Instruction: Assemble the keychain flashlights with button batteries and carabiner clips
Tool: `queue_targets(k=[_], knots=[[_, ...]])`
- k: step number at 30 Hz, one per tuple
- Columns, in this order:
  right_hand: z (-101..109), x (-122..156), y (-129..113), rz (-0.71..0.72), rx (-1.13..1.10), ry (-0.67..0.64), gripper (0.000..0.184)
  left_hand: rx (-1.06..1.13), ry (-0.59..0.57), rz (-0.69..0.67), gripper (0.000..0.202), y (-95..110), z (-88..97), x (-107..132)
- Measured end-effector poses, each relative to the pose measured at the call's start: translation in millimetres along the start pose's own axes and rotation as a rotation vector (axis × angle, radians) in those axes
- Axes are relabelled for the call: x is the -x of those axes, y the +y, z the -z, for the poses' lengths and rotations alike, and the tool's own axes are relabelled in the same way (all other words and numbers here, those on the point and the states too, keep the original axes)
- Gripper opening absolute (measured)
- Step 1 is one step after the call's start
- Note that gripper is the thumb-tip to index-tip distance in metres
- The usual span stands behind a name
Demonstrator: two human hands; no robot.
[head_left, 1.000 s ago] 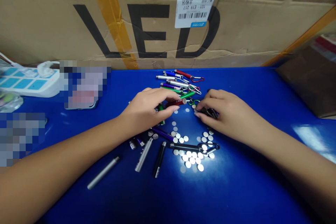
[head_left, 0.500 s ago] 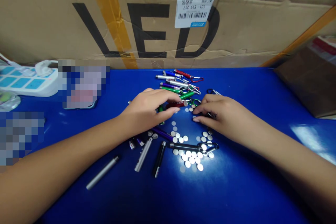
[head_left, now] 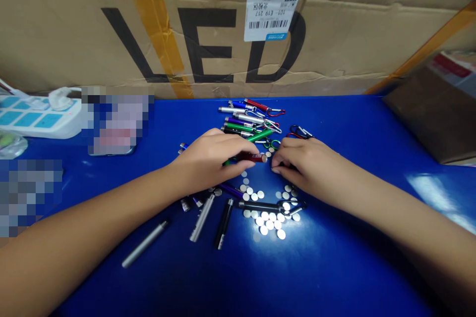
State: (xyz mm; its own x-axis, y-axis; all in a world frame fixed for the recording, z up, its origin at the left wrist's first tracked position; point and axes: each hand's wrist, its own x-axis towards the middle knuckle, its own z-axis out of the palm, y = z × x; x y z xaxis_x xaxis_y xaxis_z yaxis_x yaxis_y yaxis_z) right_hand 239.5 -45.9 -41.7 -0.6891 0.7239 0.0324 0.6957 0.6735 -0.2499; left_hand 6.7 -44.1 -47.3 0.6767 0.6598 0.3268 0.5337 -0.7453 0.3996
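Observation:
My left hand (head_left: pixel 211 158) is closed round a small dark red keychain torch (head_left: pixel 253 157), whose open end points right. My right hand (head_left: pixel 303 163) sits just right of that end, its fingertips pinched together at the tube's mouth; what they pinch is too small to make out. Between and below the hands lie several silver button cells (head_left: pixel 268 220) on the blue table (head_left: pixel 334 257). More little torches in red, blue, green, purple and silver (head_left: pixel 247 119) are piled just beyond the hands.
Silver and black torch bodies (head_left: pixel 203 218) lie near my left forearm. A big cardboard box (head_left: pixel 223 29) walls off the back. A white power strip (head_left: pixel 37 116) sits at far left, a brown box (head_left: pixel 435 119) at right.
My right hand has slid left and down from the black clip, bringing its pinched fingertips to the red torch's end. The left hand has barely moved.

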Motion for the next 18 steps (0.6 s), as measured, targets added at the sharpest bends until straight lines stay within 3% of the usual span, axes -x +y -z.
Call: queue_targets(k=[8,18], knots=[[7,5,-8,0.055,-0.075,0.135,0.01,0.009,-0.066,-0.039,0.013,-2,-2.3,2],[3,4,-26,0.053,-0.211,0.411,0.006,0.044,-0.012,-0.053,0.012,0,-1.0,2]])
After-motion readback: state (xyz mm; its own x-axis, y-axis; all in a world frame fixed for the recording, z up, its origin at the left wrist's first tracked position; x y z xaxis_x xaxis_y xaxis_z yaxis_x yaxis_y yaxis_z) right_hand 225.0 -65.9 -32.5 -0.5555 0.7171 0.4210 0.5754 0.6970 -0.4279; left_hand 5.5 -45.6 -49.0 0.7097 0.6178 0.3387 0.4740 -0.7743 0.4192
